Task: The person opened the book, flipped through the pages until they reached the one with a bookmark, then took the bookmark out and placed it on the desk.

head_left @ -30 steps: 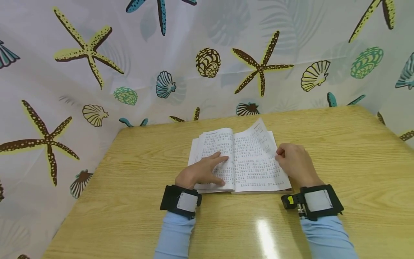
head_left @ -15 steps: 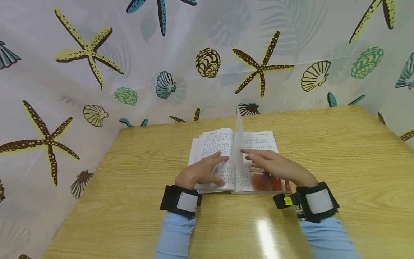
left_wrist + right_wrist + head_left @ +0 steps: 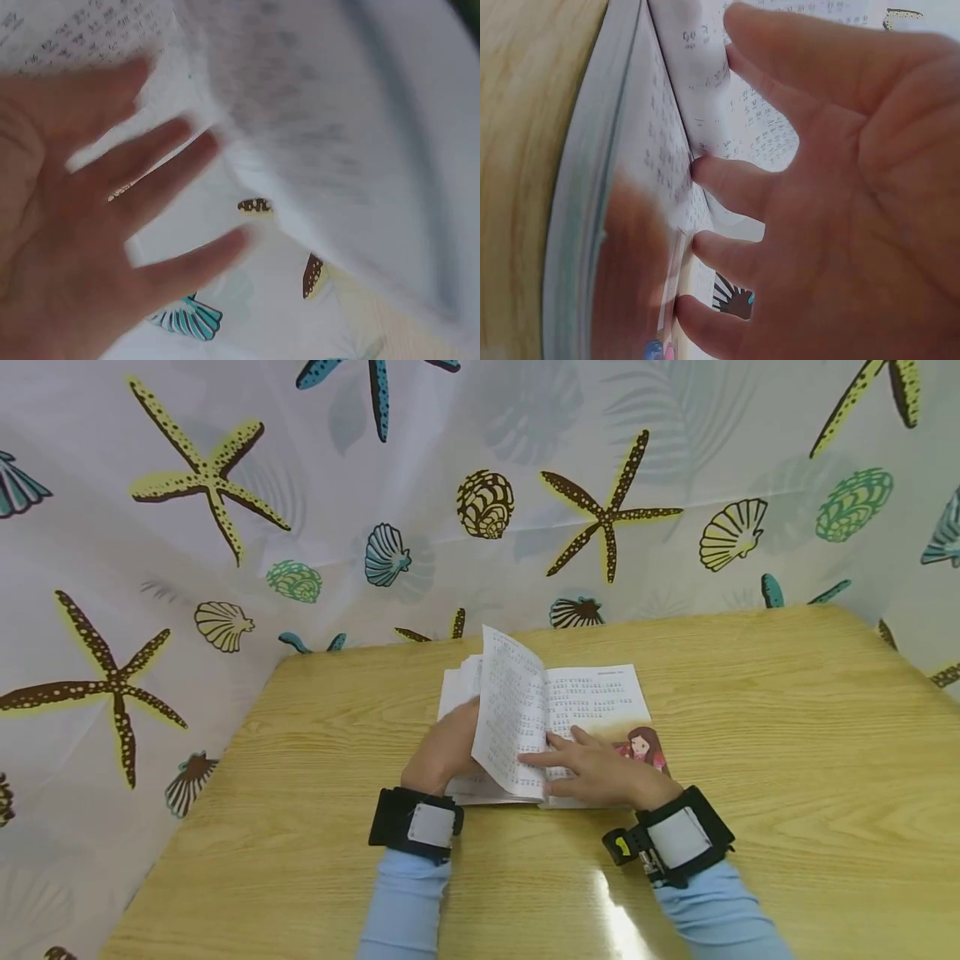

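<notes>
An open book (image 3: 600,689) with printed text lies on the table; its right page carries a coloured drawing of a long-haired figure. One page (image 3: 510,710) stands raised and leans over to the left. My left hand (image 3: 448,747) is behind that page, its fingers hidden in the head view; the left wrist view shows the left hand (image 3: 112,195) with fingers spread and straight beside the raised page (image 3: 322,150). My right hand (image 3: 600,770) lies over the right page near the spine, fingers extended, one fingertip at the raised page. Straight fingers (image 3: 731,187) touch the paper in the right wrist view.
The book rests on a wooden table (image 3: 322,727). A white curtain (image 3: 420,460) printed with starfish and shells hangs behind the table and along its left side. Black straps with white patches circle both wrists, over light blue sleeves (image 3: 408,893).
The page swung from the right side over to the left, uncovering the drawing. My right hand moved left and let go of the page edge; my left hand went behind the page.
</notes>
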`<state>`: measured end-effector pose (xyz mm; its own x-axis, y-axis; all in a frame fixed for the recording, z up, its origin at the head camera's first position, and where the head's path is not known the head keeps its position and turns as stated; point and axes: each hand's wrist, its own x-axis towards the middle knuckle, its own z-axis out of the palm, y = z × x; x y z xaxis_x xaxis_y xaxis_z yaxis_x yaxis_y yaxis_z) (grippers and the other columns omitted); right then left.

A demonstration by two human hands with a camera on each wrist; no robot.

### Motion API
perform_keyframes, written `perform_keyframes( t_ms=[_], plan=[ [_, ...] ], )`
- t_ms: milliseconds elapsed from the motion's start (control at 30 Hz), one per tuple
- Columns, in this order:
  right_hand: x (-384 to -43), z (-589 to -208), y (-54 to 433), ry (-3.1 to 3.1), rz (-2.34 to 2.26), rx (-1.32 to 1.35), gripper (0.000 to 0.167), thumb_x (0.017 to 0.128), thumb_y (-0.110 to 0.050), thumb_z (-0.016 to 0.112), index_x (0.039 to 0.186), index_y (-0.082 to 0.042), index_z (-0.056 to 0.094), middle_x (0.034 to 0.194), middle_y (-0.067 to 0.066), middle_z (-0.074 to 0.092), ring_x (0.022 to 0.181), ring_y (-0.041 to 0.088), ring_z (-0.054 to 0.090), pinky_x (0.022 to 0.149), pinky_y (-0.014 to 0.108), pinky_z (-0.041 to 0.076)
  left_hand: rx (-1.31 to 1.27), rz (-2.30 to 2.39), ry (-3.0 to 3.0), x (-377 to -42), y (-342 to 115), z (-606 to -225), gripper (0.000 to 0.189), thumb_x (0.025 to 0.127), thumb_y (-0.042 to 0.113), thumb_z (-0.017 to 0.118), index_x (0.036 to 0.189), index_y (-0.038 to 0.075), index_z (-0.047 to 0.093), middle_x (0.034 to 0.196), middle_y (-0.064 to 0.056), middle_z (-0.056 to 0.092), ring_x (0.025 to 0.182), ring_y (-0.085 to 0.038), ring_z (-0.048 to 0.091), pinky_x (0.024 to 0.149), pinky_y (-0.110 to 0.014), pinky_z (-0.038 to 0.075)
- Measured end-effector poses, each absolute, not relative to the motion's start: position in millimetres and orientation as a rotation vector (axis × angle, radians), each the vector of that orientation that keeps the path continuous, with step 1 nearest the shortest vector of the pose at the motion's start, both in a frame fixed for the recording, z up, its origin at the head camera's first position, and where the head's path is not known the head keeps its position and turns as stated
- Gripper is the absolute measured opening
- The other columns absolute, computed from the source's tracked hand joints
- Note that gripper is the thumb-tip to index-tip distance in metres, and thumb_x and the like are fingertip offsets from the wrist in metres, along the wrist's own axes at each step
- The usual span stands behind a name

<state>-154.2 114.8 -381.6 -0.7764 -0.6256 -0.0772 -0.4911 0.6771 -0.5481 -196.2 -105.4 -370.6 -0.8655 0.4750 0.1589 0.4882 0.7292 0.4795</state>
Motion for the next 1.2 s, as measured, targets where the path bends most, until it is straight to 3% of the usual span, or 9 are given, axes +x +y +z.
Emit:
perform_keyframes(
  t_ms=[167,233,400,533,767,933,1067,1200],
  plan=[
    [-156.2,-382.3,116.2,2.616,-0.779,-0.908,0.043,0.101,-0.021,0.060,0.143,-0.012,0.060,0.153,0.033,0.037,0.140,0.064,0.021,0.111,0.074,0.017,-0.636,-0.672,-2.491,-201.2,-104.3,-362.7,0.043,0.105,0.012,0.057,0.144,-0.003,0.051,0.138,-0.022,0.058,0.125,-0.037,0.058,0.104,-0.050,0.047],
    [-156.6,-381.9,116.3,2.627,-0.757,-0.937,0.043,0.101,-0.021,0.060,0.143,-0.011,0.060,0.152,0.033,0.039,0.140,0.062,0.024,0.112,0.073,0.017,-0.712,-0.696,-2.547,-201.5,-102.4,-360.6,0.047,0.104,0.018,0.059,0.146,-0.002,0.050,0.145,-0.021,0.053,0.133,-0.036,0.052,0.111,-0.050,0.040],
    [-156.0,-382.0,117.6,2.638,-0.737,-0.974,0.043,0.101,-0.021,0.061,0.142,-0.008,0.060,0.151,0.034,0.039,0.139,0.062,0.026,0.113,0.072,0.017,-0.936,-0.738,-3.158,-200.1,-94.1,-368.2,0.074,0.096,0.028,0.072,0.159,0.012,0.036,0.166,-0.012,0.024,0.152,-0.031,0.022,0.120,-0.049,0.023],
    [-156.4,-383.2,117.9,2.631,-0.768,-0.977,0.042,0.101,-0.018,0.060,0.142,-0.007,0.060,0.150,0.035,0.039,0.141,0.058,0.028,0.115,0.068,0.016,-0.884,-0.773,-3.404,-198.7,-90.2,-373.7,0.087,0.090,0.025,0.080,0.161,0.015,0.031,0.169,-0.009,0.016,0.154,-0.029,0.015,0.121,-0.048,0.020],
    [-159.2,-384.0,135.9,2.754,-0.717,-0.685,0.054,0.094,-0.011,0.067,0.146,-0.004,0.054,0.153,0.030,0.039,0.140,0.056,0.031,0.109,0.068,0.032,-0.835,-0.796,-3.405,-197.2,-90.3,-372.3,0.090,0.087,0.024,0.083,0.161,0.015,0.032,0.168,-0.008,0.017,0.154,-0.026,0.017,0.122,-0.043,0.020],
    [-163.1,-391.8,173.3,2.859,-0.689,-0.446,0.057,0.093,-0.019,0.070,0.142,0.003,0.054,0.152,0.037,0.033,0.138,0.066,0.021,0.108,0.075,0.021,-0.861,-0.779,-3.395,-197.4,-89.8,-372.4,0.088,0.088,0.024,0.082,0.160,0.014,0.033,0.168,-0.008,0.018,0.153,-0.026,0.018,0.122,-0.043,0.021],
    [-163.9,-396.3,199.3,2.843,-0.786,-0.291,0.062,0.095,-0.020,0.067,0.145,0.012,0.045,0.151,0.042,0.028,0.134,0.072,0.015,0.103,0.081,0.020,-0.857,-0.772,-3.402,-197.9,-90.6,-372.5,0.088,0.088,0.025,0.082,0.160,0.014,0.033,0.168,-0.008,0.018,0.153,-0.027,0.018,0.122,-0.043,0.020],
    [-164.8,-397.8,206.9,2.835,-0.791,-0.292,0.065,0.097,-0.020,0.065,0.145,0.015,0.041,0.150,0.042,0.031,0.133,0.071,0.019,0.101,0.081,0.024,-0.825,-0.795,-3.408,-197.4,-91.7,-372.8,0.088,0.088,0.025,0.082,0.160,0.015,0.033,0.168,-0.007,0.017,0.154,-0.027,0.017,0.122,-0.043,0.020]
  ],
)
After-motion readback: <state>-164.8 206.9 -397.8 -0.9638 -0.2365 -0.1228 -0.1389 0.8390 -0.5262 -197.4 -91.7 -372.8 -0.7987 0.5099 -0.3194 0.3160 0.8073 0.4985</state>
